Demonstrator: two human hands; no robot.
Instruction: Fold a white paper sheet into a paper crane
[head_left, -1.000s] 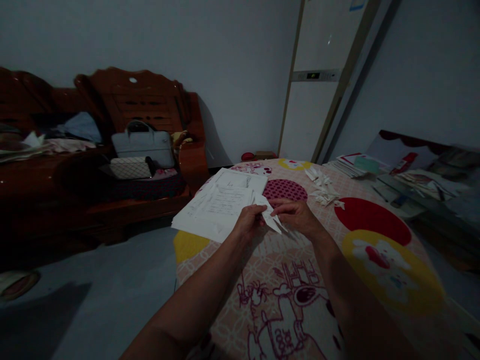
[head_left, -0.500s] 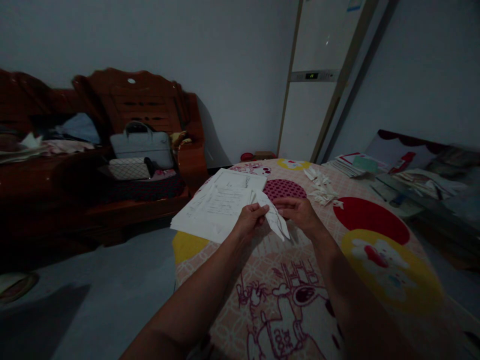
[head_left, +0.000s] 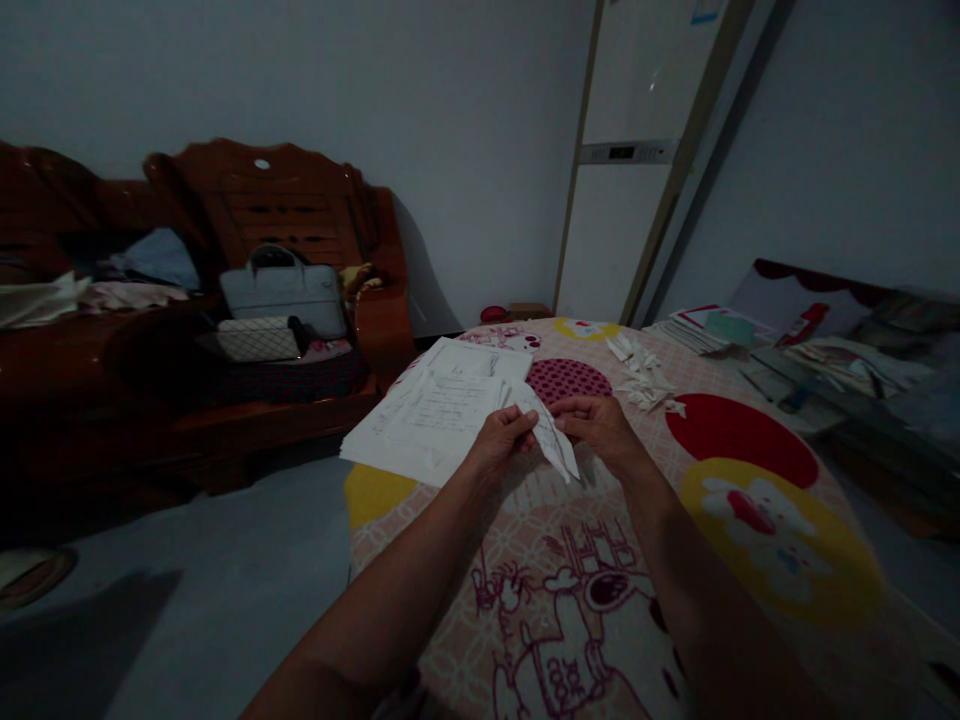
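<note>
A folded sheet of white paper (head_left: 553,448) with writing on it is held over the near middle of the cloth-covered table, its pointed end toward me. My left hand (head_left: 507,440) is closed on its left side, thumb on top. At its right edge, my right hand (head_left: 598,428) has thumb and fingertips pinched together on the paper. Just left of the hands lies a spread stack of written sheets (head_left: 442,410). Beyond my right hand is a pile of small folded white paper pieces (head_left: 641,375).
The patterned tablecloth (head_left: 540,560) covers the table. At right are stacked papers and booklets (head_left: 694,330) and a glass-topped stand (head_left: 832,400). A wooden sofa (head_left: 285,215) with a grey bag (head_left: 289,298) stands left; a tall air conditioner (head_left: 622,220) stands behind.
My right hand's fingers have come in slightly closer to the folded paper's right edge. My left hand keeps its hold in nearly the same place.
</note>
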